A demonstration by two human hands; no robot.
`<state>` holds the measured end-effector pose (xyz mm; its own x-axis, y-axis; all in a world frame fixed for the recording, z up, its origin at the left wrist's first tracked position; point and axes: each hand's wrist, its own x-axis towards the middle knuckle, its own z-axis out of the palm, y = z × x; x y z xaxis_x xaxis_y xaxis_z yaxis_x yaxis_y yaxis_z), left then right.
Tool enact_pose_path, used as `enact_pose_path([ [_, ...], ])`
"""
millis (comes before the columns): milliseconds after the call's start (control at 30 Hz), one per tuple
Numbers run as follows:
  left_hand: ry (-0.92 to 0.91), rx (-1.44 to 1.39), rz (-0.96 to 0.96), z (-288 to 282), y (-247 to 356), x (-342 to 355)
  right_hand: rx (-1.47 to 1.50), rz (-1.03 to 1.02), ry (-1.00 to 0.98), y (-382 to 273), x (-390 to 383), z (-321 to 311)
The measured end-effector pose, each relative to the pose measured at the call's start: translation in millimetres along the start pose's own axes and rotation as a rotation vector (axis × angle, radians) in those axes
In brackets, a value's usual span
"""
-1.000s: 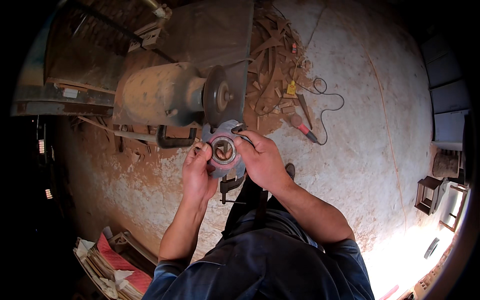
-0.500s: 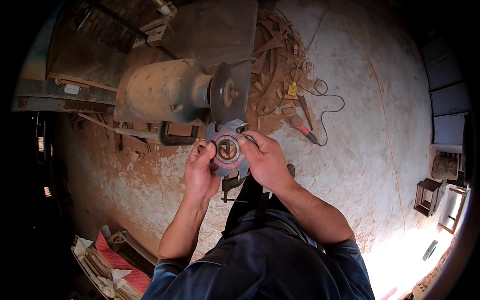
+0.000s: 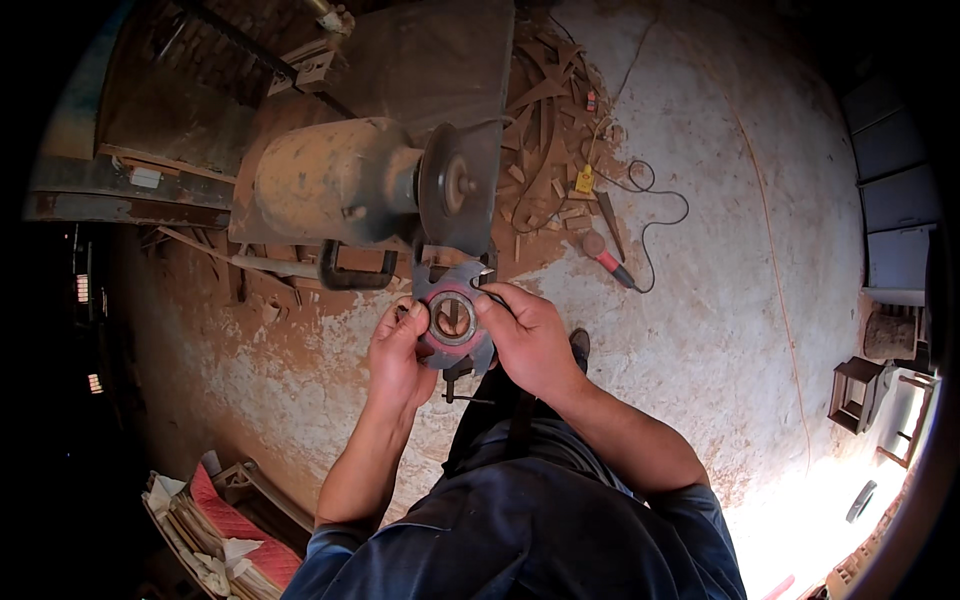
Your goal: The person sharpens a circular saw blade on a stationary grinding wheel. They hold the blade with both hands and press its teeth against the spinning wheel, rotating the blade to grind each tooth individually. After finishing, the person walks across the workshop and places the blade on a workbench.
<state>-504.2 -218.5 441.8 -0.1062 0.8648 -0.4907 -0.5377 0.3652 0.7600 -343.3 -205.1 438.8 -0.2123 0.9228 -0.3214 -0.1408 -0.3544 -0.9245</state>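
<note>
Between both hands is a grey, toothed cutter disc (image 3: 441,352) with a red band round its large central hole. My left hand (image 3: 396,350) pinches its left edge, thumb on top. On the opposite edge, beside a tooth, my right hand (image 3: 533,335) grips with thumb and bent fingers. Fingers under the disc are partly hidden. Just beyond it stands a bench grinder's dark wheel (image 3: 440,185), joined to a dusty, tan motor (image 3: 325,182). The disc's far tooth lies close to the grinder, with a visible gap from the wheel.
The motor sits on a metal bench (image 3: 430,60). A black C-clamp (image 3: 355,283) hangs at its near edge; another clamp (image 3: 455,385) shows below the disc. Wood offcuts (image 3: 545,110) and a red-black corded power tool (image 3: 607,260) lie on the floor at right.
Both hands have drawn the cutter disc slightly nearer to me, away from the grinder wheel. My grip looks the same. A shoe shows more beside my right forearm.
</note>
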Motion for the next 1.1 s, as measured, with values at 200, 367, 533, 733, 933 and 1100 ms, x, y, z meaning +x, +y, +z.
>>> enact_pose_path([
  [200,-0.145,-0.081,-0.053,-5.9,2.9,-1.1,0.128,0.018,-0.121,-24.8,-15.7,1.2],
  [367,-0.225,-0.144,-0.104,-15.6,2.4,0.7,0.199,0.015,-0.203,-21.5,-20.8,-0.9],
  [533,-0.278,-0.195,-0.125,-28.1,-3.6,2.7,0.198,0.051,-0.248,-15.0,-17.7,-6.0],
  [733,-0.307,-0.258,-0.141,-27.1,-5.8,2.9,0.016,-0.037,-0.187,-15.5,-10.0,1.8],
  [933,-0.216,-0.168,-0.058,-19.8,0.8,8.9,-0.007,-0.051,-0.115,-14.1,4.7,5.5],
  [1100,-0.060,-0.080,-0.006,3.7,5.8,10.5,-0.001,-0.054,-0.058,-5.2,19.8,2.4],
])
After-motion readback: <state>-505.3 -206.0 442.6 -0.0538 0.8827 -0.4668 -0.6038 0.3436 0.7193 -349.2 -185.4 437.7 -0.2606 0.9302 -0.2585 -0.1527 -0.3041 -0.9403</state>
